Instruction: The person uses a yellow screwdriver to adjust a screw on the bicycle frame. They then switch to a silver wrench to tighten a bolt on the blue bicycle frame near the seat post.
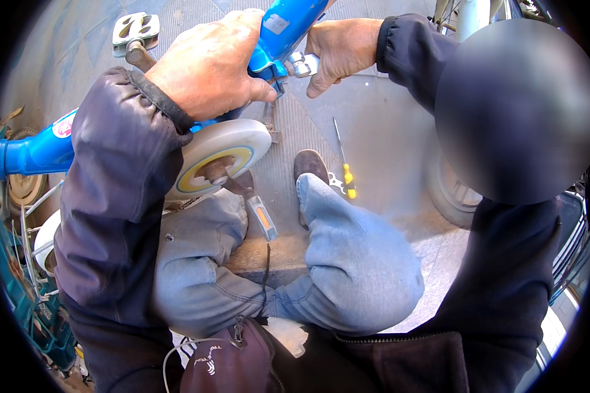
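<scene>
A blue bicycle frame tube (288,27) rises between my hands, with a small bolted clamp at its side. My left hand (216,65) is wrapped round the frame beside that clamp, its thumb pointing toward the bolt. On the other side, my right hand (341,56) pinches a silver metal piece (305,64) against the bolt; whether it is a wrench end or a lever I cannot tell. Below my left hand is a white round chain guard (226,157) with a yellow ring. From its crank hangs a pedal (263,219) with an orange reflector.
A yellow-handled screwdriver (347,173) lies on the ground beside a flat silver spanner (335,183), near my shoe (311,165). The other pedal (136,33) is at upper left; another blue frame tube (42,145) extends left. A blurred round patch hides the right side.
</scene>
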### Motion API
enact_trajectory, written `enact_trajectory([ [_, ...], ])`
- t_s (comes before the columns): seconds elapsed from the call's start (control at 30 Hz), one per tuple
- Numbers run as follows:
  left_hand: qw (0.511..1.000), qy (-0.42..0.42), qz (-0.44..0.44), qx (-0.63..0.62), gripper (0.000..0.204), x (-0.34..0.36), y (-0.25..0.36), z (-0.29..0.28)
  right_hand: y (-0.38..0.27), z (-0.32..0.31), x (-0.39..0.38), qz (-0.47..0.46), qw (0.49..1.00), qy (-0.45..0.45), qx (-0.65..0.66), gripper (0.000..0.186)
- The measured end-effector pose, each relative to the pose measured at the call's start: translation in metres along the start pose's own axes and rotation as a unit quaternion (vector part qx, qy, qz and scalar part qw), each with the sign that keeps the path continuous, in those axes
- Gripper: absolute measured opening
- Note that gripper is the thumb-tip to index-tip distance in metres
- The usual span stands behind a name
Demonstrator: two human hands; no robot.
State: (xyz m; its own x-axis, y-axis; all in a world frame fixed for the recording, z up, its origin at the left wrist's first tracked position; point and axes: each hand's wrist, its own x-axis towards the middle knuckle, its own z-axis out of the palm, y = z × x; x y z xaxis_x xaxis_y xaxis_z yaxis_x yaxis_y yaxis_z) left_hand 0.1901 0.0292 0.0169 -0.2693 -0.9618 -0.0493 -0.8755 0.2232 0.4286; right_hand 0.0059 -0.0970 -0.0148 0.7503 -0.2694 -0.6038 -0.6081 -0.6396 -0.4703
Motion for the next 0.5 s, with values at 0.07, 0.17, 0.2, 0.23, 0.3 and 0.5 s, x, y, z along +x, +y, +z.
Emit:
enact_trajectory([
  [0.07,1.000,0.000,-0.010,0.002,0.074,-0.0013,0.0006,-0.0004,0.0022,0.0022,0.0024,-0.007,1.000,0.004,-0.007,0.037],
  [0.17,1.000,0.000,0.001,0.004,0.077,-0.0017,0.0008,-0.0019,0.0019,0.0057,0.0019,-0.018,0.999,0.024,-0.030,0.038],
  [0.2,1.000,-0.006,-0.002,0.008,0.078,-0.0015,0.0007,-0.0029,0.0001,0.0066,0.0007,-0.029,0.998,0.041,-0.045,0.039],
  [0.23,1.000,-0.002,0.004,0.001,0.078,-0.0021,0.0012,-0.0034,-0.0012,0.0069,-0.0011,-0.022,0.997,0.050,-0.053,0.039],
  [0.3,1.000,0.004,-0.001,-0.013,0.078,-0.0041,0.0035,-0.0019,-0.0042,0.0069,-0.0047,0.008,0.996,0.059,-0.060,0.038],
  [0.5,0.996,0.014,-0.023,0.082,0.075,-0.0046,0.0099,0.0004,0.0011,0.0086,-0.0012,-0.143,0.967,0.202,-0.058,0.025],
])
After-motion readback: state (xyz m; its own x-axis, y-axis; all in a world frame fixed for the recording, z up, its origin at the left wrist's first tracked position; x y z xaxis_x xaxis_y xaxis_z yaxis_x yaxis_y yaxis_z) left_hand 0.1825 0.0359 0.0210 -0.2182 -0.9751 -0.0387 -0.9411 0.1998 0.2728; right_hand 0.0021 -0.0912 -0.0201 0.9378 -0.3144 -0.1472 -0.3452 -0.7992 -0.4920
